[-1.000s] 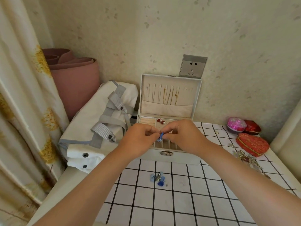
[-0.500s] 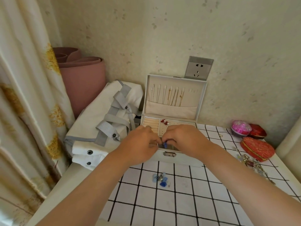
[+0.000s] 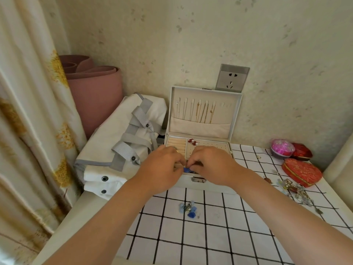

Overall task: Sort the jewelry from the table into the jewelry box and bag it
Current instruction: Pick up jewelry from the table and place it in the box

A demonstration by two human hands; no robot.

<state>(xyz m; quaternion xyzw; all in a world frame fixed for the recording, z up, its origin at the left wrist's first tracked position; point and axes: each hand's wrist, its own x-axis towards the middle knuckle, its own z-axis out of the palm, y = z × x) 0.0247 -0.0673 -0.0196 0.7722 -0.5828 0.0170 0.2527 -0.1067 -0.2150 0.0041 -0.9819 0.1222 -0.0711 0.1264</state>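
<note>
Pinches a small blue piece (image 3: 188, 170) between the left hand (image 3: 162, 169) and the right hand (image 3: 210, 165), fingertips of both curled onto it, right at the front compartments of the open jewelry box (image 3: 188, 183), just above its latch (image 3: 198, 179). Cannot tell which compartment sits beneath, hidden by the knuckles. Judging by what lies in the box, looks roughly midway: gold chains (image 3: 204, 111) hung in the lid (image 3: 236, 111), red earrings (image 3: 193, 141) pinned on the peg panel (image 3: 212, 148), something small on the ring rolls (image 3: 176, 142) beside the left hand. Leaves plenty outside: a blue cluster (image 3: 188, 208) on the checked surface (image 3: 210, 236) near the box front, a tangled pile of trinkets (image 3: 294, 190) well to the right, stray bits (image 3: 267, 180) close to it. Leaves also three closed cases in the far right corner: a red heart-shaped case (image 3: 301, 172), a pink round case (image 3: 282, 147) and a red case (image 3: 302, 152) touching it, contents unknown. Has the white bag (image 3: 114, 142) with grey straps lying just left of the box, not yet used. Finds no brand, label or readable writing anywhere, not on the box, the bag or the wall socket (image 3: 232, 78).
</note>
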